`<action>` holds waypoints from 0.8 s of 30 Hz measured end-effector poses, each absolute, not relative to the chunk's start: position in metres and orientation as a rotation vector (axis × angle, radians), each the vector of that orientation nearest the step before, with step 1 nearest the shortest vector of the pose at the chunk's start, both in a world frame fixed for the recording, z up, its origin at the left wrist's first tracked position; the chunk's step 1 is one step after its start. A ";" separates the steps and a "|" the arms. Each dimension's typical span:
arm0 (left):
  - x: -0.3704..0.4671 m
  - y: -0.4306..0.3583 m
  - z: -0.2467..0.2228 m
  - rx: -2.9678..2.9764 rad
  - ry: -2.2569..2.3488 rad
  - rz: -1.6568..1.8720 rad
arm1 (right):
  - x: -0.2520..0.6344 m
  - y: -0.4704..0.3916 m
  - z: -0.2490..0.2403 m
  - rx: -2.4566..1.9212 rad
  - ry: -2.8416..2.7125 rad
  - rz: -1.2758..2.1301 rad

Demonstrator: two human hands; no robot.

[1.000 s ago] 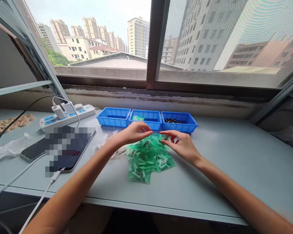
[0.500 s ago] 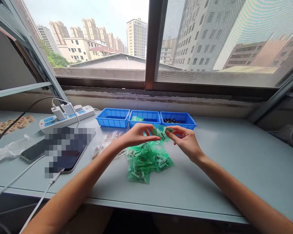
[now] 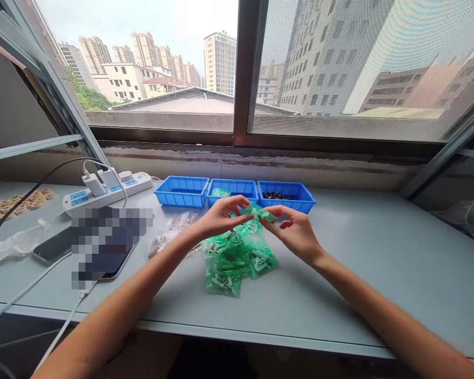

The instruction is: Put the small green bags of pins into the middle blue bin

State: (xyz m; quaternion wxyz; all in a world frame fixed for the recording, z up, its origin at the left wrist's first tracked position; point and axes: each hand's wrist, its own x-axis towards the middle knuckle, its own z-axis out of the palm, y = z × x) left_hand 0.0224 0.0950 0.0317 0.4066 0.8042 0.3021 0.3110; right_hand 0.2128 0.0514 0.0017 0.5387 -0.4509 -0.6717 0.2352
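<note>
Between both hands, above the table, is a green plastic bag [image 3: 256, 211] with small pale parts inside. My left hand [image 3: 224, 217] pinches its left side between thumb and fingers. On the right side, my right hand [image 3: 293, 231] grips the same bag, thumb underneath. Below them lies a pile of similar green bags [image 3: 229, 258], holding pale and metallic pieces. To the left of the pile, partly behind my left forearm, are clear plastic bags [image 3: 169, 231] with small parts in them.
Behind my hands stand a left blue bin [image 3: 181, 199], a middle blue bin [image 3: 240, 185] holding a green packet and a right blue bin [image 3: 306, 200] with dark pieces. A power strip [image 3: 106, 196], phone [image 3: 55, 245], tablet [image 3: 122, 252] and cables occupy the left.
My hands have come closer together, the right one moving left. The green bag between them now looks more bunched up.
</note>
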 end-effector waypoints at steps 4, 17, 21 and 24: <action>0.024 0.093 0.031 2.131 0.749 0.810 | 0.216 0.050 0.002 -0.937 -1.697 0.300; 0.019 0.100 0.033 2.181 0.741 0.993 | 0.222 0.050 -0.003 -0.809 -1.848 0.002; 0.017 0.101 0.033 2.147 0.807 1.102 | 0.220 0.049 -0.002 -0.882 -1.857 0.114; 0.017 0.102 0.032 2.145 0.819 1.099 | 0.217 0.047 0.001 -0.951 -1.822 0.225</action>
